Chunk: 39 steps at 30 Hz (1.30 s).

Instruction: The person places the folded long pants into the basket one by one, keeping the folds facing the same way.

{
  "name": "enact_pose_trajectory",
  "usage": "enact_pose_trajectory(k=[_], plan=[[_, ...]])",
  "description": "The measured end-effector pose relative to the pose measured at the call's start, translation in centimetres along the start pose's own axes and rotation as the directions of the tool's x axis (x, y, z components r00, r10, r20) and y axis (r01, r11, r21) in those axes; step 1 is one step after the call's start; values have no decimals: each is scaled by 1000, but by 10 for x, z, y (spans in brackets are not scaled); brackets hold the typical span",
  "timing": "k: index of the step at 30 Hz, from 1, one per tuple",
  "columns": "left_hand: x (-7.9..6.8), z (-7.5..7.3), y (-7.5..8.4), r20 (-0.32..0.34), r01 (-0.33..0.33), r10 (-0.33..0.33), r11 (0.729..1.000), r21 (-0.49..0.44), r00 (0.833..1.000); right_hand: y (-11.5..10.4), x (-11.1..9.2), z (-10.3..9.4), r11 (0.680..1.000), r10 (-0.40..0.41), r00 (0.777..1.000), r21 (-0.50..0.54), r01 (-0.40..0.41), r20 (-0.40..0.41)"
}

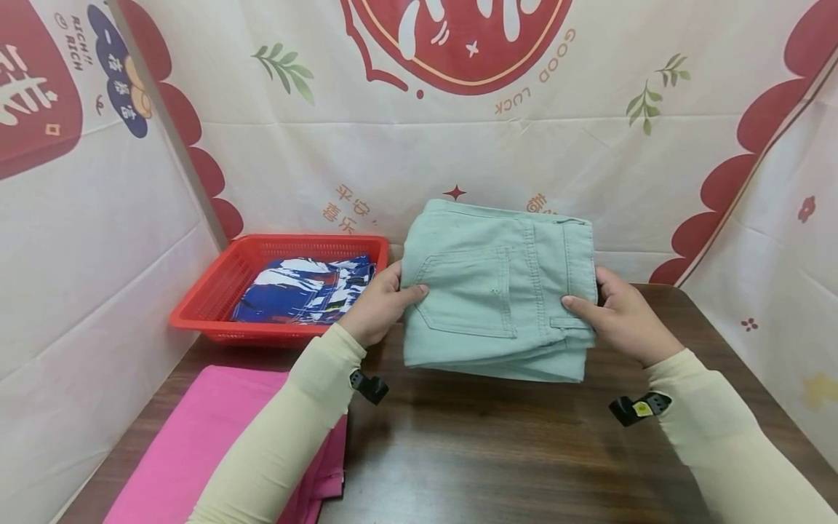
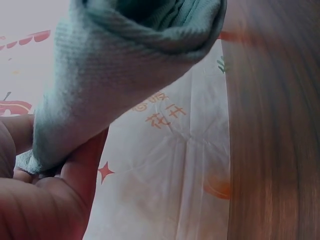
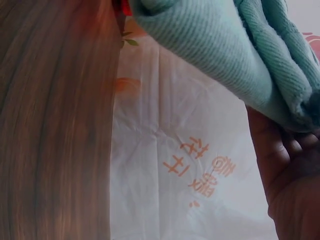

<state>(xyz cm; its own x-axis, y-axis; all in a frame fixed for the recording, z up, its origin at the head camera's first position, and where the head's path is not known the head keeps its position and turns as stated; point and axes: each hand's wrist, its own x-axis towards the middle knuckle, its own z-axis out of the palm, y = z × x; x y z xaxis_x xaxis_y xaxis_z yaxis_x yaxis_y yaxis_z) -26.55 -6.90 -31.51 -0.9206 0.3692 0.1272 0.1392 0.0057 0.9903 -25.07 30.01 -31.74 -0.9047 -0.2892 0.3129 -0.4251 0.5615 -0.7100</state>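
Note:
A folded pair of light green jeans (image 1: 465, 291), back pocket facing up, is held up over the table between both hands. My left hand (image 1: 378, 304) grips its left edge, thumb on top and fingers beneath. On the waistband side my right hand (image 1: 625, 314) pinches the opposite edge the same way. In the left wrist view the rolled fold of the jeans (image 2: 115, 75) rests between thumb and fingers. The right wrist view shows the stacked layers of the jeans (image 3: 215, 45) above the right palm (image 3: 295, 170).
At the back left stands a red plastic basket (image 1: 229, 331) containing a folded blue, white and red patterned garment (image 1: 294, 291). A folded pink garment (image 1: 203, 429) lies at the front left of the brown wooden table (image 1: 497, 451), partly under the left forearm. Printed cloth walls (image 1: 419, 153) enclose the back and sides.

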Motion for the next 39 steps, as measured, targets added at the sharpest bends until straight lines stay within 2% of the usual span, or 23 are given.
enact_pose_trajectory(k=[20, 28, 34, 39], plan=[[-6, -11, 8, -56, -57, 59, 998, 36, 997, -12, 9, 8, 997, -35, 999, 76, 35, 6], [-10, -17, 17, -58, -15, 18, 998, 53, 998, -17, 14, 11, 994, -33, 999, 106, 32, 8], [-11, -22, 20, -64, -9, 17, 994, 113, 998, -21, 17, 15, 988, 6, 1000, 154, -6, -3], [-12, -26, 23, -82, -2, 15, 989, 148, 996, -24, 20, 18, 988, 11, 1000, 153, -12, 5]])
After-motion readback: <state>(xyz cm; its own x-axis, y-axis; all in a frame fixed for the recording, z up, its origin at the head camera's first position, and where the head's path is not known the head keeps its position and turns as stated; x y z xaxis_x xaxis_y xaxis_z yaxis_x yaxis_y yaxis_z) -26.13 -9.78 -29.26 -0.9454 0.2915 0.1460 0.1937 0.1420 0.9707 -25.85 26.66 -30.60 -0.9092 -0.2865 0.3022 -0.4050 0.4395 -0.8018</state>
